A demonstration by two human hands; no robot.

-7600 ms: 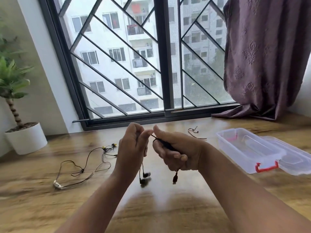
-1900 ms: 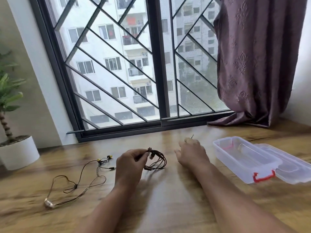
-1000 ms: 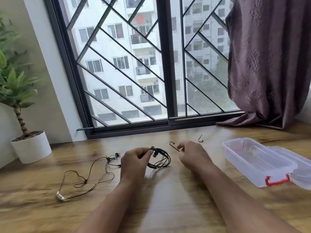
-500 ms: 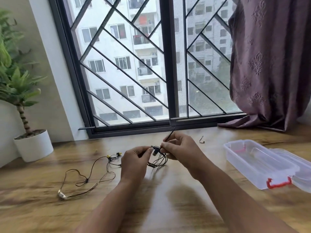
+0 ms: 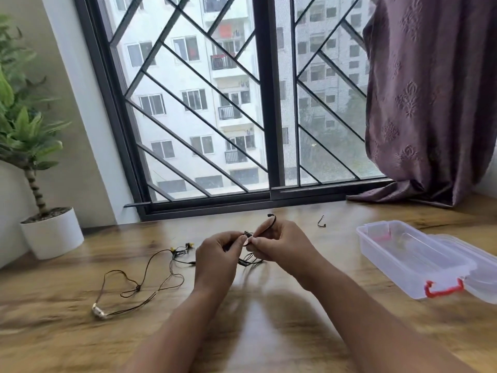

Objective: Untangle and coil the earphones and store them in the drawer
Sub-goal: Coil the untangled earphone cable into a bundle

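While the coiled black earphones (image 5: 251,261) sit low over the wooden table (image 5: 269,335), the left hand (image 5: 215,258) pinches them with curled fingertips (image 5: 242,239) and the right hand (image 5: 282,246) pinches a black tie (image 5: 272,221) against the coil. A second, uncoiled pair (image 5: 142,288) lies on the table to the left; an open clear box (image 5: 390,262) stands well to the right.
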